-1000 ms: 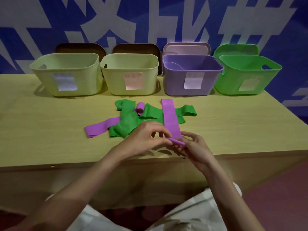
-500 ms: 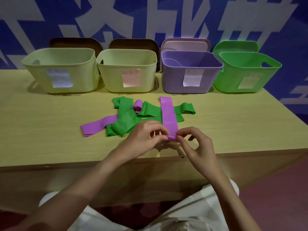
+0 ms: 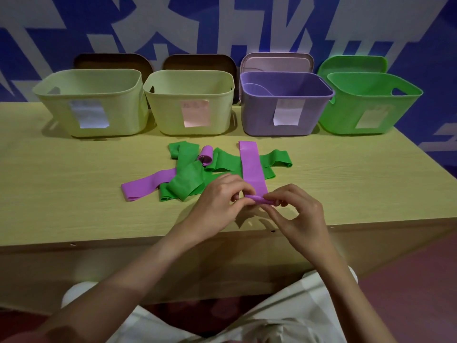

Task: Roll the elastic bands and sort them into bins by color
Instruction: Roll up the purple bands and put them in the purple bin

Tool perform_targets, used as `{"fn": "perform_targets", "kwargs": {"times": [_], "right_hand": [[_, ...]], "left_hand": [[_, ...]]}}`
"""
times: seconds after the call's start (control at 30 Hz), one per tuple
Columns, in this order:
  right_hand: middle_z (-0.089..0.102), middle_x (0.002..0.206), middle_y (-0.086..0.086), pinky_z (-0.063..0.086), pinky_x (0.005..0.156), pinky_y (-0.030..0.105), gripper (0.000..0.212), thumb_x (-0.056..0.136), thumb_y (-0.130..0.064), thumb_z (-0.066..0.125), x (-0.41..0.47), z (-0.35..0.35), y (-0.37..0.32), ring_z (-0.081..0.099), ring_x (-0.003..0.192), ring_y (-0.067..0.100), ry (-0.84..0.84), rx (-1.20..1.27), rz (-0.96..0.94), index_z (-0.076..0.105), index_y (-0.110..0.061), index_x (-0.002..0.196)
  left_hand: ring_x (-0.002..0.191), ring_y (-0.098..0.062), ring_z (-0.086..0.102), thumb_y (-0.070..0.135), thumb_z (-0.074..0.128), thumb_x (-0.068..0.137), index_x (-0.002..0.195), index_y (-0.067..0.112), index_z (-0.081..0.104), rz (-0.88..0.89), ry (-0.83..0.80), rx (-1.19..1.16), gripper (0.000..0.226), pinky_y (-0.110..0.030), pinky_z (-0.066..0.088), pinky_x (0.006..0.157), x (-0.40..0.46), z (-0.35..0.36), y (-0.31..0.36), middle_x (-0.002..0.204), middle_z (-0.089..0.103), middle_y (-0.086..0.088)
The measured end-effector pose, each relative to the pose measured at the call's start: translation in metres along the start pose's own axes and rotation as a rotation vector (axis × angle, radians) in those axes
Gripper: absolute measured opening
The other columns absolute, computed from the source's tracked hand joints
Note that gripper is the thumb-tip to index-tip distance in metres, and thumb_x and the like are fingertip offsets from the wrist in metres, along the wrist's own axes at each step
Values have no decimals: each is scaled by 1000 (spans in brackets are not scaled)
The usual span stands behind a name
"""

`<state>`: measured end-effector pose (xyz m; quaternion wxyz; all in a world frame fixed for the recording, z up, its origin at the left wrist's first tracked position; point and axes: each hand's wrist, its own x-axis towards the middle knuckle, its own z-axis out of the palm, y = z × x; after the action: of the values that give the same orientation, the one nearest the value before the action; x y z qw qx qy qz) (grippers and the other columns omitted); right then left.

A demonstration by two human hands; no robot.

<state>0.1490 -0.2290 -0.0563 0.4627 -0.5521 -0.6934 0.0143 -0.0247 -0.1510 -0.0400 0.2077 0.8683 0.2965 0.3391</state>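
Note:
A purple elastic band (image 3: 251, 166) lies stretched away from me over a heap of green bands (image 3: 190, 179). Its near end is curled into a small roll (image 3: 258, 199). My left hand (image 3: 220, 201) pinches the roll's left side and my right hand (image 3: 294, 211) pinches its right side. A second flat purple band (image 3: 146, 185) sticks out at the heap's left. A rolled purple band (image 3: 206, 155) sits on the green ones. The purple bin (image 3: 284, 102) and green bin (image 3: 368, 105) stand at the back right.
Two pale yellow-green bins (image 3: 91, 102) (image 3: 190, 102) stand at the back left of the wooden table (image 3: 61, 194). Lids lean against the blue and white wall behind each bin. The table's front edge runs just under my wrists.
The roll at the purple band's near end has grown a little. Both hands have shifted slightly forward while turning it, and the right hand now lies over the roll's right end.

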Motion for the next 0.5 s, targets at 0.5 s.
{"fn": "perform_targets", "kwargs": {"times": [0.5], "right_hand": [[60,79,-2,44,66,15,10,78,-4,76,-2,0,3,52,71,6,-22,-61,115,70,-9,84]], "left_hand": [[81,-16,49,11,68,84,86,5,67,103,38,202,6,-26,38,70,-6,14,2,83,58,-4]]}}
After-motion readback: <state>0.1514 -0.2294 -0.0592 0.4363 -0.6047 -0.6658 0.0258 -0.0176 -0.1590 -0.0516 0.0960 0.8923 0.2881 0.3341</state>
